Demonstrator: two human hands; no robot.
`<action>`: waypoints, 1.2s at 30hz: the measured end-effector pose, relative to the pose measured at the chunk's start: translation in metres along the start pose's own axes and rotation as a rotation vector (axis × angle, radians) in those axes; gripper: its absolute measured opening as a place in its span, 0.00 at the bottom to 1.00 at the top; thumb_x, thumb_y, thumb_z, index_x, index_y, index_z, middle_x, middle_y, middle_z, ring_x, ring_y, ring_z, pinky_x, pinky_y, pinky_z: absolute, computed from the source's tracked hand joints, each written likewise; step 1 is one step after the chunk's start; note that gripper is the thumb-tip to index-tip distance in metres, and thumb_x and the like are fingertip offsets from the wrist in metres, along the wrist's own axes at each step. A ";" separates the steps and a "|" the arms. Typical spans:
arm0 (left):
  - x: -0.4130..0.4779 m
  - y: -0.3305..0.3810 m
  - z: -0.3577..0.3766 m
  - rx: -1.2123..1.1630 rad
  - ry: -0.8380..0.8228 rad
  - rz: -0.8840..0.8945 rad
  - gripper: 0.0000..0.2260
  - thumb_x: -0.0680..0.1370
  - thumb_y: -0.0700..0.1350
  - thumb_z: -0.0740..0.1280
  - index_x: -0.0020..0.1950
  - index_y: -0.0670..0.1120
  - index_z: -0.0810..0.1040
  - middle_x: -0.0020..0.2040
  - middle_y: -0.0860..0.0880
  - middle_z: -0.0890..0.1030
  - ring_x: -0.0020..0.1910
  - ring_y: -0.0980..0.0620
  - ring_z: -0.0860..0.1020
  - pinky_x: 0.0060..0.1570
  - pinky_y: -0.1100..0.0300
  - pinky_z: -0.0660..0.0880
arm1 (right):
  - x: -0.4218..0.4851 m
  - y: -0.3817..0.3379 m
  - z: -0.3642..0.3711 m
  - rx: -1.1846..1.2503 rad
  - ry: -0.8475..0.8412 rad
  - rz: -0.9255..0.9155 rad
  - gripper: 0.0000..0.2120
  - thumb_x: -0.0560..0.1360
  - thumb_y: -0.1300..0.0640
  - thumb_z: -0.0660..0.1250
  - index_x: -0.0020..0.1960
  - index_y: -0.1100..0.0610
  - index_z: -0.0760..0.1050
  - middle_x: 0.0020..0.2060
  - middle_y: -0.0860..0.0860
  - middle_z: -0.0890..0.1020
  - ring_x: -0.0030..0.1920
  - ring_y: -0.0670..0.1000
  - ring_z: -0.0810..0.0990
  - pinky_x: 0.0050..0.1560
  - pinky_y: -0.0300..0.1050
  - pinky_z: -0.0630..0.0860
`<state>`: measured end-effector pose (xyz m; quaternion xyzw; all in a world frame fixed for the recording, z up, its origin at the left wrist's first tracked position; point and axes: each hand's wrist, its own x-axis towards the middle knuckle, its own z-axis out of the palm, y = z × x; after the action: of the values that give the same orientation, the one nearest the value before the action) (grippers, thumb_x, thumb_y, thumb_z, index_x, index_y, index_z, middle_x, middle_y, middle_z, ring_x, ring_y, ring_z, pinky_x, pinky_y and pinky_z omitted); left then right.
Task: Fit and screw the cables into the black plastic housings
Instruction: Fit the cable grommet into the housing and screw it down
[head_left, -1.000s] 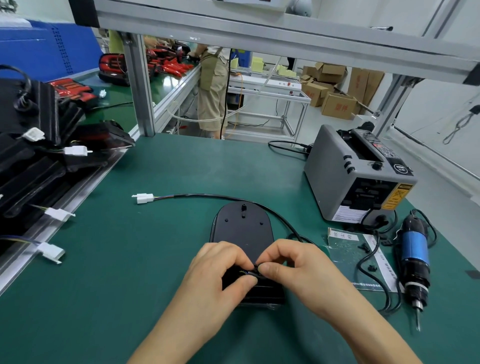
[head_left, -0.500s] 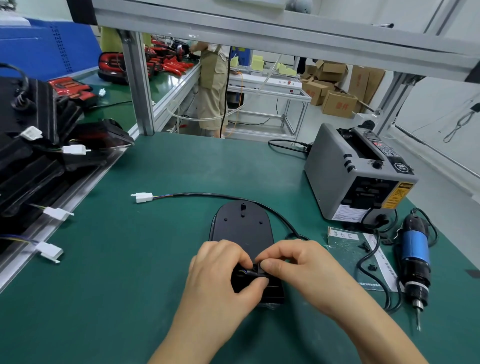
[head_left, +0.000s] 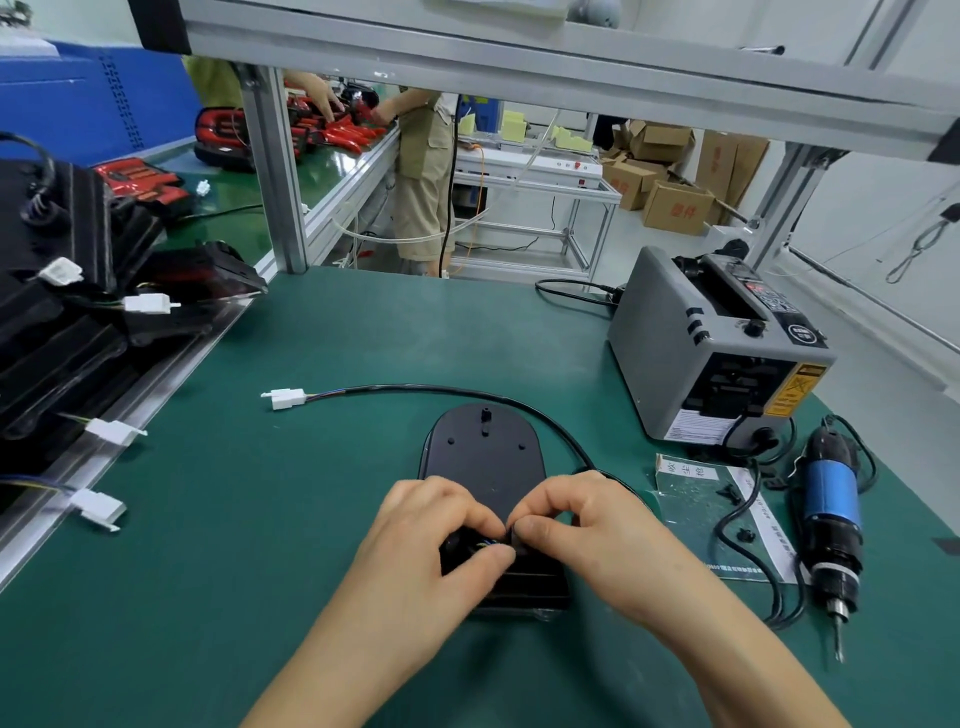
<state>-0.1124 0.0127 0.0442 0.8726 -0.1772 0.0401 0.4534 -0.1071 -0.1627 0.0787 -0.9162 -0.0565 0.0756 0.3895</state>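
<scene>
A black plastic housing lies flat on the green mat in front of me. A black cable curves from its near end round its right side and ends in a white connector to the left. My left hand and my right hand meet over the housing's near end. Both pinch the cable's end, where thin coloured wires show between the fingertips. The spot under my fingers is hidden.
A grey tape dispenser stands at the right. A blue and black electric screwdriver lies beside a plastic bag with small black parts. Several black housings with white connectors are stacked at the left. A person stands behind the frame.
My hands stay over the housing's near end; the fingers shifted slightly on the cable end. The camera tilted a little.
</scene>
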 end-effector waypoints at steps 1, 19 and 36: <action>0.001 0.000 -0.001 0.017 -0.014 0.000 0.04 0.72 0.52 0.71 0.41 0.60 0.78 0.50 0.65 0.71 0.58 0.63 0.66 0.50 0.74 0.61 | 0.000 0.001 0.001 -0.010 -0.002 0.000 0.11 0.74 0.54 0.67 0.35 0.42 0.77 0.46 0.47 0.79 0.49 0.37 0.72 0.45 0.27 0.66; 0.000 0.013 0.022 -0.185 0.184 -0.206 0.11 0.67 0.44 0.75 0.34 0.61 0.80 0.45 0.61 0.76 0.56 0.67 0.64 0.52 0.72 0.61 | -0.001 0.005 0.003 0.007 0.034 -0.001 0.10 0.74 0.52 0.67 0.35 0.41 0.75 0.46 0.40 0.78 0.59 0.40 0.65 0.64 0.41 0.63; -0.002 0.016 0.021 -0.191 0.168 -0.245 0.10 0.68 0.46 0.74 0.36 0.63 0.80 0.45 0.63 0.75 0.56 0.66 0.63 0.53 0.63 0.62 | 0.007 0.125 -0.103 -0.867 0.350 0.457 0.07 0.74 0.52 0.62 0.49 0.44 0.76 0.50 0.44 0.81 0.53 0.51 0.74 0.44 0.44 0.67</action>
<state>-0.1213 -0.0126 0.0436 0.8340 -0.0342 0.0405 0.5491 -0.0763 -0.3210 0.0581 -0.9812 0.1850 -0.0260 -0.0488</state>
